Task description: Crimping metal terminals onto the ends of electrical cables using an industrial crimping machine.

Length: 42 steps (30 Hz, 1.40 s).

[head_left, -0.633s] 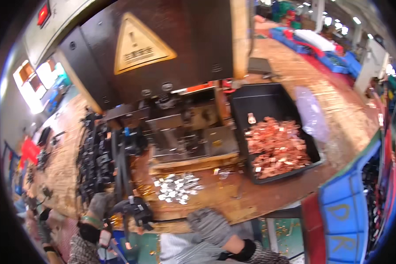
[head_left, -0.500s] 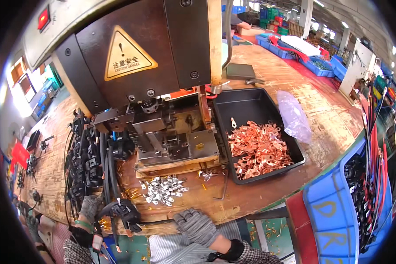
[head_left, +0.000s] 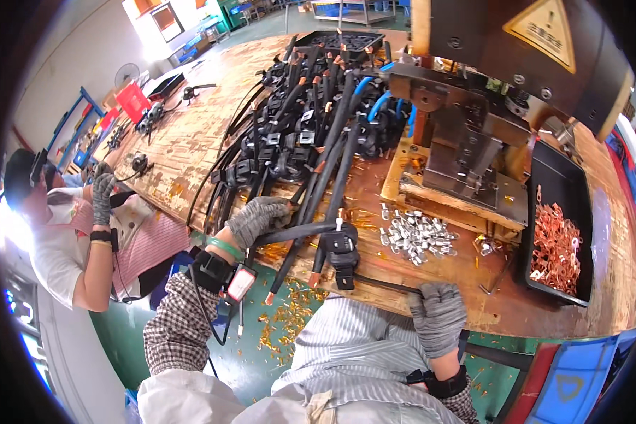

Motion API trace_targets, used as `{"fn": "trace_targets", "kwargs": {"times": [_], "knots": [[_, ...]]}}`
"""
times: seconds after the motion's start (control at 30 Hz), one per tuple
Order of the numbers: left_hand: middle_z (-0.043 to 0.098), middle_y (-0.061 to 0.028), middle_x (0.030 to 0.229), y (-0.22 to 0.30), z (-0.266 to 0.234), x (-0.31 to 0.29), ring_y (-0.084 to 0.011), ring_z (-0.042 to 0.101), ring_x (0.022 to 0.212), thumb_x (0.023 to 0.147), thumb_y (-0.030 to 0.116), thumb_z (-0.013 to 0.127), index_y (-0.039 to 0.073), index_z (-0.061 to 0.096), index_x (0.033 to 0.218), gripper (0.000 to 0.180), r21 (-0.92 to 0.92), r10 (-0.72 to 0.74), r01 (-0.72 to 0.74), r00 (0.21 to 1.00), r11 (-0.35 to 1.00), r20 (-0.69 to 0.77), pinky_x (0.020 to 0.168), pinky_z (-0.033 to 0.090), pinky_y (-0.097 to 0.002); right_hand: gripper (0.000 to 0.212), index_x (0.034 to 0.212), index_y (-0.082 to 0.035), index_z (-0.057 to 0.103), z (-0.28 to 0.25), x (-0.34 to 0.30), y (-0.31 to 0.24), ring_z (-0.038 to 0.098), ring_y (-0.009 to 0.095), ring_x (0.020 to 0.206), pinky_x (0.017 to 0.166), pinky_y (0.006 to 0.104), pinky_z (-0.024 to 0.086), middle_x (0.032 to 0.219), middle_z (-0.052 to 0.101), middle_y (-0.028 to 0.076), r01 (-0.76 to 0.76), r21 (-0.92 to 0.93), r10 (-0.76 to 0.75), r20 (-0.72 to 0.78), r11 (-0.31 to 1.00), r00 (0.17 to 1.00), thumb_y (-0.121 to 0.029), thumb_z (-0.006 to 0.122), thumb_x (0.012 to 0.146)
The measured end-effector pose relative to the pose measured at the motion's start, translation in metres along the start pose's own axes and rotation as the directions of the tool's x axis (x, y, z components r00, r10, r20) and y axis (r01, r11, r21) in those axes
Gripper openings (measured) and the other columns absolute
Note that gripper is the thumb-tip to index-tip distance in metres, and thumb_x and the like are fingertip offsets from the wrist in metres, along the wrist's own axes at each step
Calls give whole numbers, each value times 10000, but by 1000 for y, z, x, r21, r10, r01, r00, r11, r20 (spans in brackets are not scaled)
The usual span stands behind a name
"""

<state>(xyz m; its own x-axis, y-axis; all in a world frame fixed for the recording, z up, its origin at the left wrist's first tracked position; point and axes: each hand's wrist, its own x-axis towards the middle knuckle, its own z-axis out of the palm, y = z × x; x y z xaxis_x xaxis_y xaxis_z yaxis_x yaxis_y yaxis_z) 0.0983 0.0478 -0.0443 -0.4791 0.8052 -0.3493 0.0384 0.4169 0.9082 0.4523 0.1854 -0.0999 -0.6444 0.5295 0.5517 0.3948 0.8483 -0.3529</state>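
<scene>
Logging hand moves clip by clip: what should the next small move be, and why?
Perhaps draw one cable free with the left hand: it is at the near edge of the black cable pile, while the right hand is at the thin black cable.

Wall (head_left: 71, 60), pale: far beyond left hand (head_left: 258, 220), leftward. Window (head_left: 168, 21), bright: likewise. Floor (head_left: 261, 362), green, yellowish scraps (head_left: 288, 318) scattered: below, between left and right hand (head_left: 439, 319). Worktable (head_left: 180, 173), wooden, worn: ahead of both.
</scene>
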Motion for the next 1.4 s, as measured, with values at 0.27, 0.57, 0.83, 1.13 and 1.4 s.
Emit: {"fn": "trace_targets", "kwargs": {"times": [0.27,0.57,0.83,1.13,1.4], "knots": [[610,-24,839,-3,0,-3,-92,582,742,822,158,641,-10,599,1024,265,-223,-40,35,999,974,-22,663,488,-209,237,863,-84,582,1,0,-8,547,308,741,647,406,463,804,554,103,-35,-5,35,35,999,999,-172,714,688],[566,7,714,4,9,-3,-66,514,628,822,224,639,4,607,939,251,-110,-20,14,998,994,-58,569,422,-201,244,861,-90,581,4,-2,-4,544,295,744,647,400,459,819,551,96,-31,-25,31,27,999,999,-173,723,682],[570,11,713,10,18,-2,-54,494,609,806,233,655,12,629,915,248,16,-33,35,994,999,-105,548,401,-196,201,855,-95,571,1,1,-6,555,275,736,634,383,453,787,561,80,-27,-43,28,25,999,999,-131,690,697],[637,-105,856,17,13,-44,-196,629,809,822,133,603,12,627,989,208,736,491,-137,822,663,-289,711,495,-280,248,886,-100,579,-1,1,-7,542,298,742,641,400,459,824,550,92,-60,31,58,78,998,995,-174,715,691],[580,-148,1002,56,60,-54,-340,562,896,703,124,690,51,608,1021,337,931,598,-279,796,235,87,783,464,-397,245,888,-108,580,0,0,-2,539,286,732,648,395,462,807,545,76,-20,-9,20,37,1000,999,-185,710,696]]}}
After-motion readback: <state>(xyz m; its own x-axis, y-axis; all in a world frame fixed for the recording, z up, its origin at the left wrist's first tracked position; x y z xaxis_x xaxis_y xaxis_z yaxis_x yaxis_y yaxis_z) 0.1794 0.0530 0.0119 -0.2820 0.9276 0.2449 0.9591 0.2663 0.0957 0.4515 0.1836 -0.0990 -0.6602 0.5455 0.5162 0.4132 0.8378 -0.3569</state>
